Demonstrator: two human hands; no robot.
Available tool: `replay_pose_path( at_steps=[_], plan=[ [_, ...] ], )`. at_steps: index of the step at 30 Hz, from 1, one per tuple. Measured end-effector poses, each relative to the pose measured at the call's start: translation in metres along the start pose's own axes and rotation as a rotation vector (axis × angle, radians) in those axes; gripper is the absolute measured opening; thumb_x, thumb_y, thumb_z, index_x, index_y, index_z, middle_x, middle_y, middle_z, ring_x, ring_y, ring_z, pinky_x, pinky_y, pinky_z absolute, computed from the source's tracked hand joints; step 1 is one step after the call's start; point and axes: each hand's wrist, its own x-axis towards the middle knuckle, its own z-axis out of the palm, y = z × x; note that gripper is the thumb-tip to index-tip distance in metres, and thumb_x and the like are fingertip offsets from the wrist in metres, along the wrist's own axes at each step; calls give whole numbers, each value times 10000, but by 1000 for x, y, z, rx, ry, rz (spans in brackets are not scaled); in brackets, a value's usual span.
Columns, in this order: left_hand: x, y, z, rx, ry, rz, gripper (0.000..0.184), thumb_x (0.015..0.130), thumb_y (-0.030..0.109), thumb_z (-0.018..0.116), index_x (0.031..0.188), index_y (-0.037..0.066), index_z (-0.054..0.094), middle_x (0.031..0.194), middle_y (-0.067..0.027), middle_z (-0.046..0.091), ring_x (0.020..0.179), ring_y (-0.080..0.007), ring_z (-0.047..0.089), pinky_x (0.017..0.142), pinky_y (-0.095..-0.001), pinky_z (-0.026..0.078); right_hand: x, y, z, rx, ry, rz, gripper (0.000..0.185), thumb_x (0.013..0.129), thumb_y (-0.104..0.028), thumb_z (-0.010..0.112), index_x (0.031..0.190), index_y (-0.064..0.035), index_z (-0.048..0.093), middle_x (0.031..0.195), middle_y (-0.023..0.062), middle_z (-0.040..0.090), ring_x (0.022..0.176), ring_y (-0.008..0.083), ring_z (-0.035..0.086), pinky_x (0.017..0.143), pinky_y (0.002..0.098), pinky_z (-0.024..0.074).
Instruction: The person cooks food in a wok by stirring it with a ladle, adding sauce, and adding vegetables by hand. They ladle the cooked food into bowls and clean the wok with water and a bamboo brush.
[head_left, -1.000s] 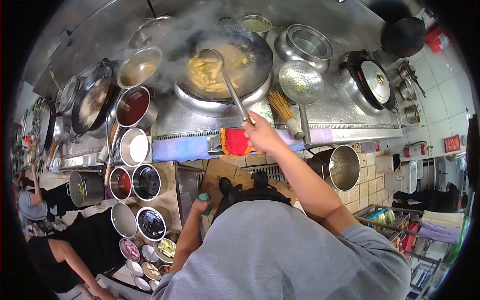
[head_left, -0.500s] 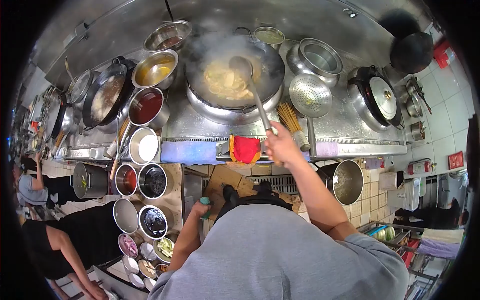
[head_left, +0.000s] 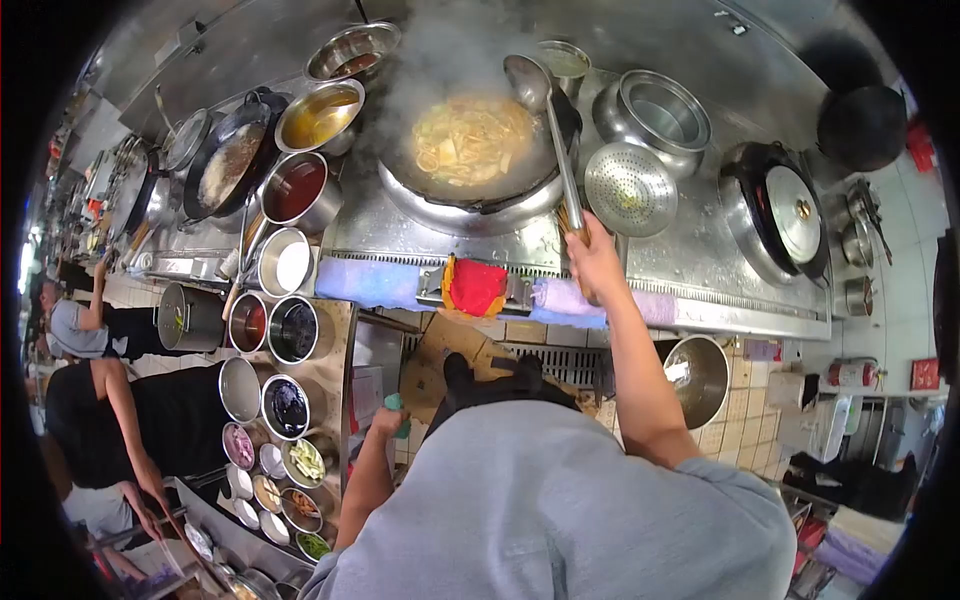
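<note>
My right hand (head_left: 597, 262) is wrapped round the wooden handle of a long metal ladle (head_left: 528, 84). The ladle's bowl is over the right rim of a large black wok (head_left: 400, 165), clear of the food. Steam rises from pale sliced food (head_left: 470, 140) in the wok. Low on the left, beside the side counter, my left hand (head_left: 387, 420) is closed round a green cloth (head_left: 397, 403). A perforated skimmer (head_left: 630, 188) lies on the stove to the right of the ladle.
Pots of red sauce (head_left: 293, 190) and yellow liquid (head_left: 325, 115) stand left of the wok. A red cloth (head_left: 476, 287) hangs at the stove's front edge. A lidded pot (head_left: 793, 213) is on the right. Co-workers (head_left: 130, 415) work at the left.
My right hand has moved right with the ladle, whose bowl has lifted off the food toward the wok's right rim. My left hand still holds the green cloth. The camera view has shifted.
</note>
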Motion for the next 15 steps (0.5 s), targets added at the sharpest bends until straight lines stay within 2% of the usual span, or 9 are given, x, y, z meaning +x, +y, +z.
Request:
replay_pose_path(
  at_steps=[1, 2, 5, 7, 9, 11, 13, 14, 15],
  plan=[
    [-15, 2, 0, 61, 34, 43, 417, 678, 284, 681, 972, -7, 629, 906, -169, 655, 810, -268, 648, 688, -377, 508, -3, 0, -2, -238, 46, -70, 352, 936, -134, 484, 1271, -89, 388, 681, 4, 459, 436, 68, 396, 369, 235, 343],
    [-26, -5, 1, 131, 63, 80, 404, 695, 279, 690, 960, -19, 625, 856, -133, 654, 748, -234, 643, 633, -365, 507, -12, -2, -6, -169, 29, -37, 385, 928, -121, 488, 1289, -76, 362, 675, 8, 461, 453, 79, 421, 377, 243, 357],
    [-46, -24, 13, -128, 109, 27, 286, 657, 204, 682, 861, 16, 611, 806, -137, 644, 732, -274, 625, 672, -381, 498, -16, 32, -20, -89, 158, -110, 376, 925, -107, 493, 1274, -67, 360, 666, 13, 475, 453, 91, 445, 382, 257, 377],
    [-40, -64, 23, -35, 152, -16, 263, 653, 184, 677, 840, 16, 599, 776, -124, 633, 699, -271, 609, 652, -385, 491, -19, 14, -31, -192, 73, -56, 443, 931, -123, 494, 1333, -74, 313, 645, 12, 477, 453, 106, 453, 378, 269, 384],
    [-44, -63, 23, 49, 207, -56, 240, 650, 164, 673, 818, 16, 586, 747, -111, 621, 665, -268, 593, 633, -389, 484, -22, -31, -25, -363, 87, 64, 460, 938, -119, 463, 1367, -63, 309, 661, 9, 472, 484, 90, 454, 401, 248, 391],
    [-68, -55, 14, -67, 107, 33, 247, 659, 164, 658, 825, 3, 571, 720, -98, 602, 642, -261, 588, 605, -379, 482, 2, -35, -28, -403, 97, 9, 415, 948, -147, 448, 1345, -72, 353, 641, 6, 463, 476, 90, 452, 399, 251, 391],
    [-56, -60, 13, -183, 149, -14, 203, 696, 177, 620, 811, 17, 571, 688, -80, 576, 610, -239, 584, 580, -365, 485, 33, -38, -28, -548, 134, -36, 356, 946, -177, 471, 1286, -77, 429, 675, 52, 525, 471, 129, 495, 413, 304, 425],
    [-74, -30, 8, -263, 79, 191, 192, 723, 190, 607, 845, 47, 569, 725, -84, 590, 651, -242, 590, 586, -371, 479, 61, -29, -28, -546, 128, -39, 356, 946, -177, 471, 1286, -77, 429, 675, 52, 525, 471, 129, 495, 413, 304, 425],
    [-91, 11, 2, -339, 8, 397, 183, 751, 204, 594, 880, 76, 568, 763, -87, 604, 691, -244, 595, 592, -378, 474, 95, -14, -30, -711, 171, -205, 336, 948, -197, 467, 1255, -61, 454, 676, 53, 533, 471, 127, 503, 419, 300, 433]
  ],
)
